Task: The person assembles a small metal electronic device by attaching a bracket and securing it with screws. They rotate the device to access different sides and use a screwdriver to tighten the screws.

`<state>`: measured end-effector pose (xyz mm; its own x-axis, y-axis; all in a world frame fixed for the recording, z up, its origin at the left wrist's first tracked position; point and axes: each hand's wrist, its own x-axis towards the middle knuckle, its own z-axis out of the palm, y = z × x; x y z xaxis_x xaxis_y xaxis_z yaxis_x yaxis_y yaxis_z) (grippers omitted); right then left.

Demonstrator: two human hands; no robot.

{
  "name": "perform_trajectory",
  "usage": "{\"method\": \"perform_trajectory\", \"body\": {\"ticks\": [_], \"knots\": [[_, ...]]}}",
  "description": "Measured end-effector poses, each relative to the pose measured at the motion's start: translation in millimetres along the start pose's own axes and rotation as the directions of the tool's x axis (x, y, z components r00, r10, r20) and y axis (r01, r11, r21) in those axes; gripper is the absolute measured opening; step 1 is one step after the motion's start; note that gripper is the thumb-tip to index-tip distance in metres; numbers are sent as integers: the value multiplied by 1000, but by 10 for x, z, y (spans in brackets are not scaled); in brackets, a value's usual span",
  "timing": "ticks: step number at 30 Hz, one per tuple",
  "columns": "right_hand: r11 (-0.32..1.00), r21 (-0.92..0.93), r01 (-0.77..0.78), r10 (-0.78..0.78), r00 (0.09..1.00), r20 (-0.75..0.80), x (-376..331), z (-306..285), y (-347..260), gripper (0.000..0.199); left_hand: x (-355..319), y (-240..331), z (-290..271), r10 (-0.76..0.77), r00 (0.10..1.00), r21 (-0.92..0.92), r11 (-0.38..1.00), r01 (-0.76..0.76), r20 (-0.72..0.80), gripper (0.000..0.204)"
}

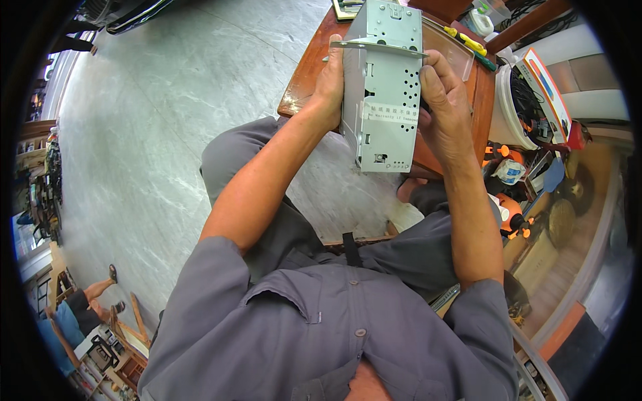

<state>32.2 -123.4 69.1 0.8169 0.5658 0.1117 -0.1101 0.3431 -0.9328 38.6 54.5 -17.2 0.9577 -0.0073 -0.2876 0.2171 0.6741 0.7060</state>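
Note:
Over the table's near edge I hold up a silver metal device chassis [393, 83], a tall box punched with holes and slots, with a pale label strip on one face. A thin metal bracket [381, 47] juts out crosswise near its upper part. My left hand [328, 90] is closed on the chassis's left side, thumb up by the bracket's end; the fingers behind are hidden. On the opposite edge, my right hand [445, 110] grips with bent fingers and thumb, just below the bracket's right end. Whether it also holds something small cannot be seen.
Beneath the chassis is a brown wooden table [301, 93]. A yellow-handled tool [466, 40] and a green-handled tool [485, 62] lie at its right. Beside it stands a white bucket [503, 110] of dark cables. Orange-capped bottles [511, 210] are on the right. Another person [80, 307] is at lower left.

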Motion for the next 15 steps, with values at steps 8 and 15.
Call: {"method": "perform_trajectory", "body": {"ticks": [8,15], "knots": [[1000,-7,16,-16,1000,-16,16,1,2,26,72,-53,-85,28,999,95,995,-26,-17,46],[1000,10,16,-15,996,-91,33,59,-25,26,30,5,-151,-25,996,233,972,4,87,86]]}}
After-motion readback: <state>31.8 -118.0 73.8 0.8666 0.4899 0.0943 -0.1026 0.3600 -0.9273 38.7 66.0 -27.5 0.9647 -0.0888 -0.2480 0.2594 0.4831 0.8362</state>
